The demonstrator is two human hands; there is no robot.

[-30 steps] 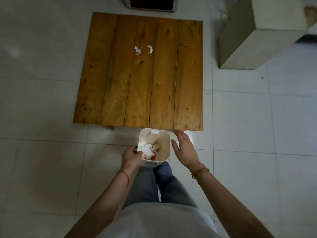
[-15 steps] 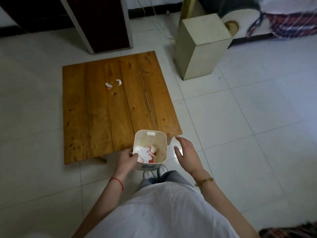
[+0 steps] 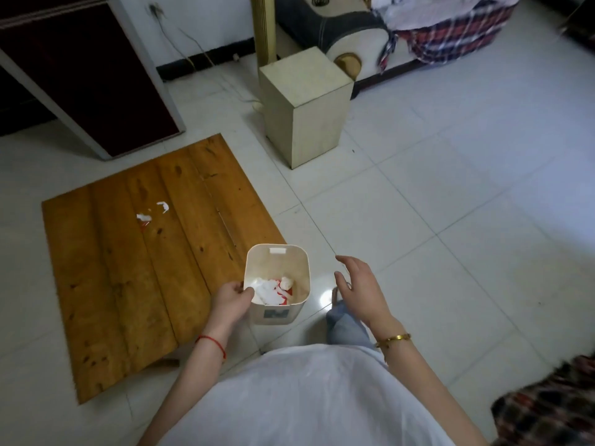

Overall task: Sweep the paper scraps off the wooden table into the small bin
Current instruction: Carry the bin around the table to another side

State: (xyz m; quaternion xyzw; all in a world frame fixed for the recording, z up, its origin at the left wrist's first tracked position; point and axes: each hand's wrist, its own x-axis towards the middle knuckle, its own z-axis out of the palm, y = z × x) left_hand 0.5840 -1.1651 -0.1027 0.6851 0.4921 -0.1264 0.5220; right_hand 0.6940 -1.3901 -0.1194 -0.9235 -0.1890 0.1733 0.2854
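Observation:
A low wooden table lies at the left over the white tiled floor. Two white paper scraps with a bit of red lie near its far middle, one of them slightly further right. The small cream bin is held off the table's right front corner, with white and red scraps inside. My left hand grips the bin's left rim. My right hand hovers open to the right of the bin, apart from it.
A cream box-shaped stand rises on the floor beyond the table's right corner. A dark cabinet door leans at the back left. A sofa with plaid cloth is at the back right. My legs are below the bin.
The view has swung right and pulled back, so the table now sits at the left. My left hand carries the bin clear of the table's front edge toward its right corner. My right hand stays open beside it.

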